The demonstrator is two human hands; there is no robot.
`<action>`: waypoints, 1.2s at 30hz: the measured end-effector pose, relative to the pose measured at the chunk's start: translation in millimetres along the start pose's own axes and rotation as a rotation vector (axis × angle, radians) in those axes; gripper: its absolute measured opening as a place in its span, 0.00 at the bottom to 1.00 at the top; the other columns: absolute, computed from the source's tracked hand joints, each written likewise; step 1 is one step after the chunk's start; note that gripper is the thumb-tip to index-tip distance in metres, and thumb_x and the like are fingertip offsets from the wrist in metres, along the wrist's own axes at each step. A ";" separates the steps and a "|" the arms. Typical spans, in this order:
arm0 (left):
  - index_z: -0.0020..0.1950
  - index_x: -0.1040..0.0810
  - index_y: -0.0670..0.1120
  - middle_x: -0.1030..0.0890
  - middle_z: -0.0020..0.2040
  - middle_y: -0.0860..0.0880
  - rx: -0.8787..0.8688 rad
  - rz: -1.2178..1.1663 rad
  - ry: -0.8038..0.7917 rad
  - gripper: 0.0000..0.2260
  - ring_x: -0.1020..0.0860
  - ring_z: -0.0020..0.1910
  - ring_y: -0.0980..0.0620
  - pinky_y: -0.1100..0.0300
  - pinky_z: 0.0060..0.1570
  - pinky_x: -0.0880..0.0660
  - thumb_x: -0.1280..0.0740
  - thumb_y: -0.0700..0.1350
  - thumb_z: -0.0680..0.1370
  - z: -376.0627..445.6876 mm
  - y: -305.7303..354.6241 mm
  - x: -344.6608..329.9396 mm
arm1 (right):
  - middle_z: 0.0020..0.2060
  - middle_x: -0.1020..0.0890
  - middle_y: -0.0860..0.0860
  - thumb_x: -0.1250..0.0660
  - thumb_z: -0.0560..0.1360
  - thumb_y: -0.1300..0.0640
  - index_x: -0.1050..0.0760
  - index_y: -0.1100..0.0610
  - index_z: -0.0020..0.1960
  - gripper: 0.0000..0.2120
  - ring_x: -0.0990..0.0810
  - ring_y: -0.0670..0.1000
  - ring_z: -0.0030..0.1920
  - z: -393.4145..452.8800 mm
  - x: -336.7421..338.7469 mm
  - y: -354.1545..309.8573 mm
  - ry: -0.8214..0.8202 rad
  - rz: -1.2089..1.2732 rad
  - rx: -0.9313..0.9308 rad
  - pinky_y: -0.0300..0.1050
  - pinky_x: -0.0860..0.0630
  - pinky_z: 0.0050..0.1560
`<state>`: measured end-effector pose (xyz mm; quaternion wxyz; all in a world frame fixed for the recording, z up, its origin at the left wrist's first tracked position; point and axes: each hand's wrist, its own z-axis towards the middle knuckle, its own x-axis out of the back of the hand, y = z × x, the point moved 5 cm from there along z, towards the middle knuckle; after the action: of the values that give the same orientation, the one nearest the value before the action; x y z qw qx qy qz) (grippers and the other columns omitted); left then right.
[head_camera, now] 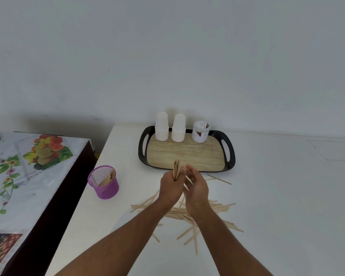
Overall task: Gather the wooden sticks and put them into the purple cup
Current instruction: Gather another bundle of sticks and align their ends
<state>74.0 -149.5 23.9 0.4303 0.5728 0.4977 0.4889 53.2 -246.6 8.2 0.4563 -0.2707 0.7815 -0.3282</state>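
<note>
My left hand (pixel 170 189) is closed around an upright bundle of wooden sticks (pixel 176 169) above the white table. Right beside it, my right hand (pixel 196 188) has its fingers spread near the bundle, with a stick or two blurred between the fingers. Several loose wooden sticks (pixel 217 208) lie scattered on the table under and behind my wrists. The purple mesh cup (pixel 106 188) stands to the left near the table's edge and holds several sticks.
A black tray with a wood-look base (pixel 187 154) sits behind my hands, carrying two stacks of white paper cups (pixel 161 127) and a white jar (pixel 200 132). A lone stick (pixel 219 179) lies by the tray. A lower table with a floral cloth (pixel 18 166) stands left.
</note>
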 end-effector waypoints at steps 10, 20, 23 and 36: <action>0.31 0.31 0.42 0.28 0.27 0.47 -0.073 0.253 -0.034 0.19 0.31 0.28 0.49 0.51 0.33 0.32 0.37 0.46 0.81 6.8 -10.8 8.4 | 0.57 0.16 0.42 0.30 0.81 0.55 0.14 0.51 0.55 0.07 0.19 0.47 0.61 -26.5 -50.2 -60.4 -0.270 -0.859 0.864 0.44 0.21 0.61; 0.39 0.29 0.45 0.38 0.28 0.49 0.294 -0.450 -0.006 0.22 0.39 0.26 0.53 0.60 0.27 0.33 0.34 0.63 0.78 7.9 -31.2 23.3 | 0.47 0.11 0.47 0.25 0.77 0.58 0.15 0.55 0.49 0.02 0.16 0.47 0.40 -1.0 -28.6 -76.2 -0.161 -0.637 0.454 0.43 0.18 0.40; 0.45 0.26 0.43 0.37 0.28 0.50 0.367 -0.591 -0.065 0.26 0.39 0.26 0.54 0.61 0.29 0.31 0.35 0.68 0.75 6.1 -34.3 19.2 | 0.36 0.13 0.49 0.20 0.71 0.60 0.18 0.51 0.53 0.13 0.17 0.47 0.33 -4.9 -23.9 -63.4 -0.170 -0.841 0.490 0.42 0.18 0.40; 0.58 0.23 0.38 0.22 0.46 0.41 0.531 -0.757 -0.226 0.36 0.23 0.46 0.45 0.53 0.49 0.26 0.45 0.70 0.76 -14.3 -37.8 -2.9 | 0.38 0.13 0.42 0.24 0.75 0.61 0.13 0.52 0.49 0.06 0.14 0.41 0.41 -13.0 -23.2 -34.7 -0.256 -1.144 0.609 0.40 0.16 0.47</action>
<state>54.1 -147.1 -11.3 0.4686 0.4909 0.7291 0.0882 56.1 -248.5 51.8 0.3556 -0.5391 0.3262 -0.6903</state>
